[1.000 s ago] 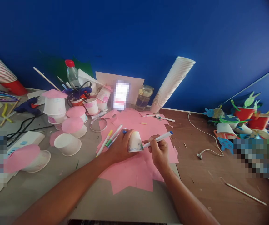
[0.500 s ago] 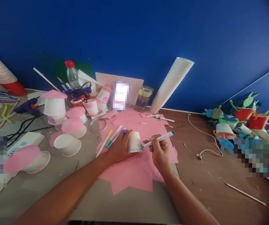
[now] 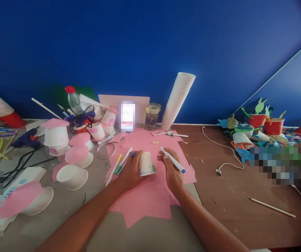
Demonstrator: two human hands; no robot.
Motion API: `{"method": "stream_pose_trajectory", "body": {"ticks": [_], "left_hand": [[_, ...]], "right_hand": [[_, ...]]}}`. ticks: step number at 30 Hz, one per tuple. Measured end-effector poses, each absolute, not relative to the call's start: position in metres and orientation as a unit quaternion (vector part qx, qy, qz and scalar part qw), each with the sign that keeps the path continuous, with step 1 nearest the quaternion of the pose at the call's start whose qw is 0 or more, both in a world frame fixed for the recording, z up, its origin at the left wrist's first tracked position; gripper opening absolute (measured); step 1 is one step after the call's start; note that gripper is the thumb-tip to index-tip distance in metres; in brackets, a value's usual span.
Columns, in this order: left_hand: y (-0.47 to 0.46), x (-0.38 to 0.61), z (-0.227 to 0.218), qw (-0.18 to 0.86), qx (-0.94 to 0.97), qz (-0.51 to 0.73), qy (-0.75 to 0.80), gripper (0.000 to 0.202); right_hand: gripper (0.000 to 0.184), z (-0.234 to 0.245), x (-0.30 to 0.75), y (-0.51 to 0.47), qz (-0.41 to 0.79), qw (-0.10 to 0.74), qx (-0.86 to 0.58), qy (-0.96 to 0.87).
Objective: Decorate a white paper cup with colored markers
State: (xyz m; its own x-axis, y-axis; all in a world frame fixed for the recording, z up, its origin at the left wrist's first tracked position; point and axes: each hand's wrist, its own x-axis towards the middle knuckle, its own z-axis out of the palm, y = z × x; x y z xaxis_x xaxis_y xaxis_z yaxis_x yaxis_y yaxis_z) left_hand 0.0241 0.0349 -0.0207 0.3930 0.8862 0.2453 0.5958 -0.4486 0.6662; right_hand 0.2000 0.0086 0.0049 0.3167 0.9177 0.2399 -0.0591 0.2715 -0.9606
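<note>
My left hand (image 3: 129, 171) is closed around a small white paper cup (image 3: 146, 163) standing upside down on a pink paper sheet (image 3: 150, 189). The cup has printed lettering and a green patch near its rim. My right hand (image 3: 171, 171) grips a white marker with a blue end (image 3: 172, 159); the pen points up and away from the cup, its tip clear of it. Several coloured markers (image 3: 119, 165) lie on the pink sheet just left of my left hand.
A tall stack of white cups (image 3: 178, 99) leans on the blue wall, with a glass jar (image 3: 151, 116) beside it. White cups with pink lids (image 3: 74, 154) and a blue glue gun (image 3: 27, 137) crowd the left. A white cable (image 3: 218, 154) and decorated red cups (image 3: 257, 126) lie right.
My right hand has lifted the marker tip off the cup and swung the pen so its blue end points down right. The head camera has tilted, shifting the scene slightly.
</note>
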Motion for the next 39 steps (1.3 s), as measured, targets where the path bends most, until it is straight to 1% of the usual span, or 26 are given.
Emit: {"method": "stream_pose_trajectory", "body": {"ticks": [2, 5, 9, 16, 20, 23, 31, 35, 39], "left_hand": [[0.035, 0.023, -0.021, 0.235, 0.803, 0.297, 0.46, 0.082], [0.035, 0.023, -0.021, 0.218, 0.805, 0.306, 0.46, 0.081], [0.036, 0.023, -0.02, 0.207, 0.804, 0.315, 0.461, 0.079], [0.035, 0.023, -0.017, 0.203, 0.806, 0.315, 0.458, 0.069], [0.036, 0.023, -0.016, 0.208, 0.801, 0.319, 0.462, 0.071], [0.036, 0.024, -0.016, 0.213, 0.798, 0.323, 0.463, 0.073], [0.038, 0.025, -0.019, 0.213, 0.797, 0.331, 0.457, 0.064], [0.039, 0.025, -0.018, 0.222, 0.793, 0.327, 0.463, 0.064], [0.039, 0.024, -0.017, 0.208, 0.798, 0.326, 0.463, 0.06]], "right_hand": [[0.024, 0.005, 0.2, 0.008, 0.366, 0.658, -0.474, -0.456], [0.017, 0.004, 0.198, 0.009, 0.36, 0.663, -0.473, -0.454], [0.01, 0.002, 0.193, 0.011, 0.396, 0.683, -0.436, -0.432], [0.02, -0.006, 0.189, 0.021, 0.436, 0.706, -0.39, -0.4], [0.026, -0.011, 0.192, 0.025, 0.466, 0.701, -0.38, -0.384], [0.027, -0.012, 0.195, 0.027, 0.479, 0.699, -0.375, -0.376], [0.027, -0.012, 0.196, 0.031, 0.49, 0.686, -0.376, -0.384], [0.03, -0.005, 0.197, 0.03, 0.508, 0.679, -0.351, -0.397], [0.032, 0.004, 0.195, 0.027, 0.516, 0.668, -0.349, -0.408]]}}
